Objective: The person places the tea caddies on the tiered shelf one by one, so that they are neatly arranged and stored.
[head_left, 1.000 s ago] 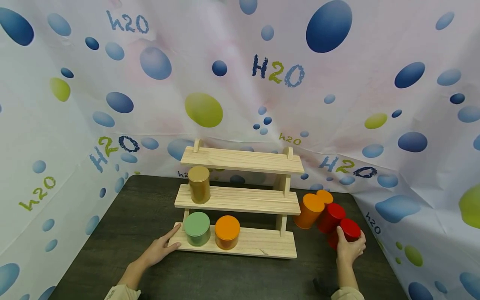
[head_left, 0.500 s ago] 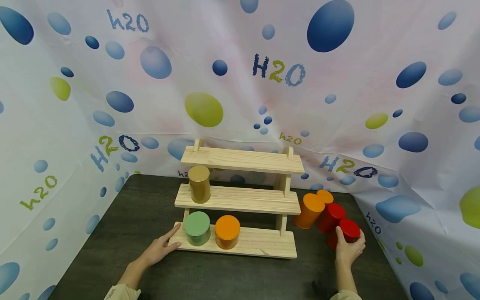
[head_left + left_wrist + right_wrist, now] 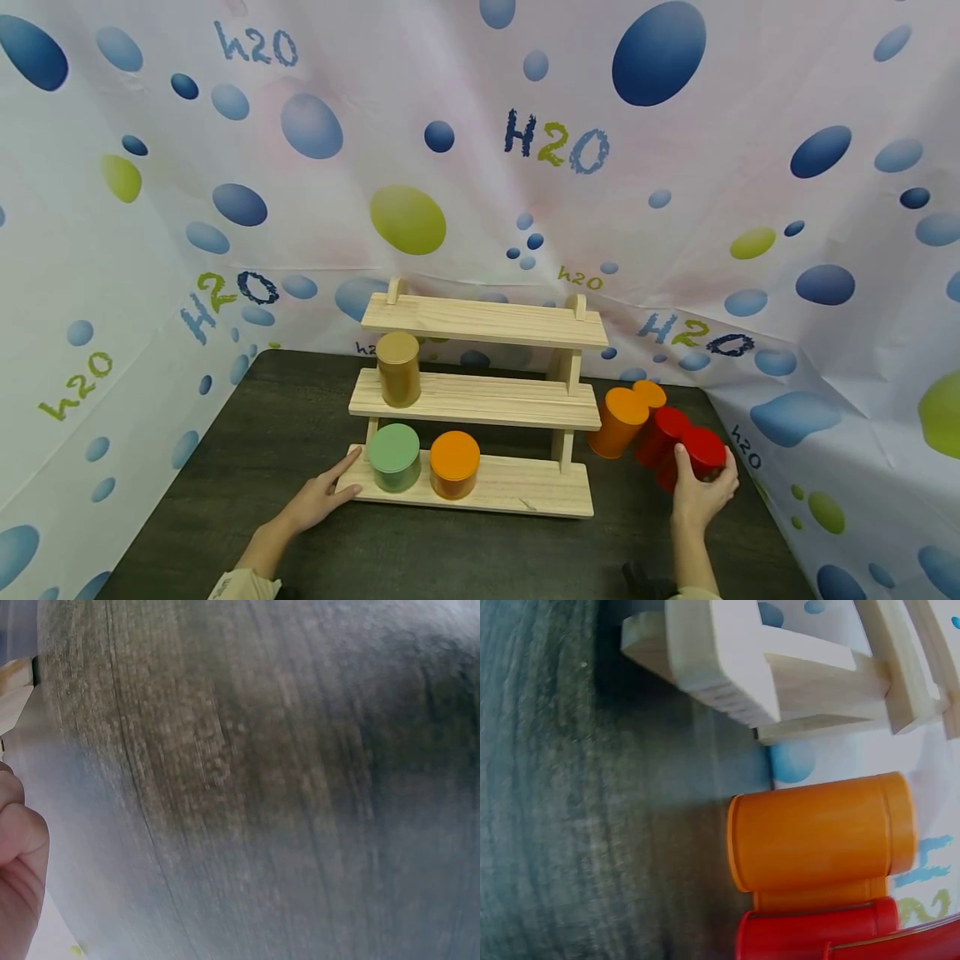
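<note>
The right hand (image 3: 697, 497) is curled round the nearest red tin (image 3: 701, 457), fingers wrapped on its side wall just under the lid, at the right end of the wooden three-tier rack (image 3: 480, 400). That tin stands on the dark tabletop (image 3: 225, 483), touching a second red tin (image 3: 662, 432), with two orange tins (image 3: 618, 419) behind, closer to the rack's right post. The left hand (image 3: 318, 500) lies flat with straight fingers against the rack's lower left corner, holding nothing. On the rack sit a green tin (image 3: 394, 455) and an orange tin (image 3: 454, 462) on the bottom tier, and a gold tin (image 3: 398, 367) on the middle tier. The red tin looks stiff, smooth and probably light; its glossy wall may be slippery, so a grip round the body suits it.
</note>
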Tool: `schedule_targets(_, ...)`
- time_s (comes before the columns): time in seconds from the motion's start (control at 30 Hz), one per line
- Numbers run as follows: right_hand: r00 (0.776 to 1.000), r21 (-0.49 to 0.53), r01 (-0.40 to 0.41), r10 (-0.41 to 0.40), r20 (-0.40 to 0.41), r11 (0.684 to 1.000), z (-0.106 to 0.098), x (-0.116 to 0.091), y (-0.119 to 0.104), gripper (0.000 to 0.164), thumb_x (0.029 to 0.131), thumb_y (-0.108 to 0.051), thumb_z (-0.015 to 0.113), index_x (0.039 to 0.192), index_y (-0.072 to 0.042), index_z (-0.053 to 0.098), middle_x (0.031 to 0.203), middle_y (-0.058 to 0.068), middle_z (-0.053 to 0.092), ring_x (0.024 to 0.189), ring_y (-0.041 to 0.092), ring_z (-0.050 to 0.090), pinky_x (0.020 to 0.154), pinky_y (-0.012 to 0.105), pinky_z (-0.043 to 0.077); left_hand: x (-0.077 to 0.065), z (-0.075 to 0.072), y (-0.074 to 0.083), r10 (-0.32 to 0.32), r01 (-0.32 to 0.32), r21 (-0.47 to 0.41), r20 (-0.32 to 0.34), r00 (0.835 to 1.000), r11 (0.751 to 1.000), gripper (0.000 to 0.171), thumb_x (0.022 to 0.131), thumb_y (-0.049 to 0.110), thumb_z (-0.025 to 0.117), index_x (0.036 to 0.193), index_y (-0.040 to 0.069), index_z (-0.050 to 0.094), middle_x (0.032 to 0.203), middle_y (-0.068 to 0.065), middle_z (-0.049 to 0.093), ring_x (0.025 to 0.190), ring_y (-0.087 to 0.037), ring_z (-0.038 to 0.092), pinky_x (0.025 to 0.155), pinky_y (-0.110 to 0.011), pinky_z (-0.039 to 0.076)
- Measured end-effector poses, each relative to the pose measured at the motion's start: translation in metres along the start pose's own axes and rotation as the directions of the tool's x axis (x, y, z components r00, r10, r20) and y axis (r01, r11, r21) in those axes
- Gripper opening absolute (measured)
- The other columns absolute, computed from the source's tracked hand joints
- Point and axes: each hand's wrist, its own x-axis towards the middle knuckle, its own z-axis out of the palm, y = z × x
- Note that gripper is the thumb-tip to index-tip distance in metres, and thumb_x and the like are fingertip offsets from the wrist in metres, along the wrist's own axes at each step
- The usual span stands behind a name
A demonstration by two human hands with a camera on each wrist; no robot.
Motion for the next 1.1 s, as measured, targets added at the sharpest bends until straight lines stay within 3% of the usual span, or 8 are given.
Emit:
schedule_targets(0.13, 0.999, 0.046, 0.009, -0.01, 0.032, 0.999, 0.002, -0.002, -0.011, 0.068, 0.077, -0.018, 0.073, 0.136, -0.011, 0.04, 0.115, -0.011, 0.035, 0.106, 0.005, 0.037, 0.096, 0.025, 0.033, 0.0, 0.001, -0.001, 0.009, -0.009, 0.007, -0.006, 1.0, 1.0, 0.071, 0.09, 0.036, 0.057, 0.144, 0.005, 0.024, 0.051, 0.006, 0.027, 0.045, -0.006, 0.018, 0.048, -0.024, 0.026)
schedule_targets(0.37, 0.994, 0.057, 0.109, -0.111, 0.018, 0.992, 0.01, -0.009, -0.028, 0.065, 0.076, -0.014, 0.074, 0.133, -0.006, 0.044, 0.108, -0.015, 0.038, 0.097, 0.0, 0.038, 0.083, 0.02, 0.032, 0.0, 0.002, -0.002, -0.002, 0.002, -0.012, 0.005, 1.0, 1.0, 0.071, 0.09, 0.037, 0.056, 0.145, 0.006, 0.023, 0.05, 0.006, 0.028, 0.044, -0.007, 0.02, 0.052, -0.025, 0.031)
schedule_targets(0.57, 0.985, 0.098, 0.158, -0.163, 0.052, 0.983, 0.018, -0.016, -0.043, 0.062, 0.077, -0.012, 0.073, 0.132, -0.005, 0.046, 0.107, -0.016, 0.04, 0.096, 0.001, 0.038, 0.077, 0.02, 0.029, -0.001, 0.001, -0.001, 0.003, -0.003, -0.002, 0.007, 1.0, 1.0, 0.072, 0.09, 0.036, 0.056, 0.145, 0.005, 0.022, 0.056, 0.003, 0.043, 0.05, -0.01, 0.035, 0.065, -0.034, 0.037)
schedule_targets(0.8, 0.977, 0.131, 0.166, -0.18, 0.111, 0.977, 0.029, -0.017, -0.056, 0.062, 0.077, -0.011, 0.072, 0.133, -0.007, 0.046, 0.109, -0.015, 0.042, 0.096, 0.003, 0.041, 0.077, 0.018, 0.034, -0.001, 0.001, -0.001, -0.014, 0.014, -0.013, 0.013, 1.0, 1.0, 0.071, 0.09, 0.037, 0.056, 0.145, 0.006, 0.022, 0.05, 0.006, 0.03, 0.044, -0.007, 0.021, 0.05, -0.026, 0.03)
schedule_targets(1.1, 0.966, 0.21, 0.139, -0.18, 0.187, 0.968, 0.045, -0.02, -0.073, 0.061, 0.078, -0.01, 0.071, 0.133, -0.008, 0.044, 0.112, -0.012, 0.042, 0.09, 0.008, 0.048, 0.071, 0.011, 0.042, 0.0, 0.001, -0.001, -0.019, 0.019, -0.014, 0.008, 1.0, 1.0, 0.072, 0.089, 0.037, 0.057, 0.145, 0.007, 0.022, 0.051, 0.005, 0.028, 0.045, -0.009, 0.02, 0.052, -0.028, 0.03)
